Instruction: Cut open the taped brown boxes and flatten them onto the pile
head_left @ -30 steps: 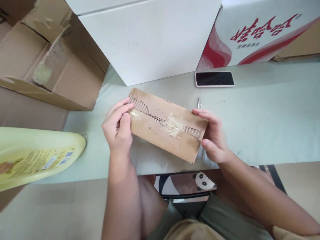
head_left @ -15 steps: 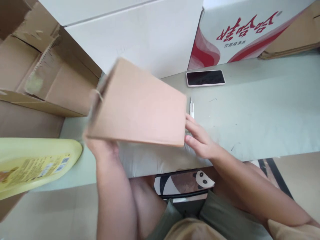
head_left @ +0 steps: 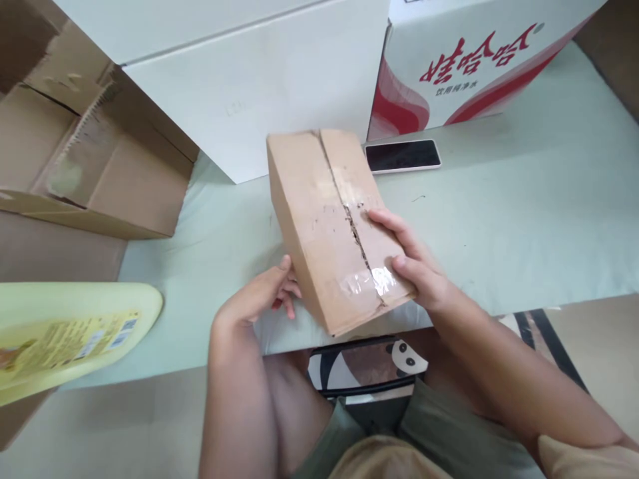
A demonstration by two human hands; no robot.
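A brown cardboard box (head_left: pixel 329 219) sits tilted in front of me. Its upper face has a torn, dark seam and shiny strips of clear tape. My right hand (head_left: pixel 417 256) holds it by the right side, thumb and fingertips resting on the top face. On the other side, my left hand (head_left: pixel 264 293) is at the box's lower left wall, thumb up and fingers loosely apart. Whether its fingertips touch the wall is hard to tell. Just behind the box's right edge lies a phone (head_left: pixel 403 155) with a dark screen.
White cartons (head_left: pixel 259 93) and a white-and-red printed carton (head_left: pixel 459 73) line the back. Open brown cartons (head_left: pixel 134 173) stand at left, near a yellow-green bottle (head_left: pixel 80 332). The table's front edge runs above my lap and a panda-print item (head_left: pixel 364 369).
The box has turned so its taped seam faces up. My right hand moved onto its top; my left came off its underside. Flat cardboard at far right is gone, and the white pen-like tool is hidden.
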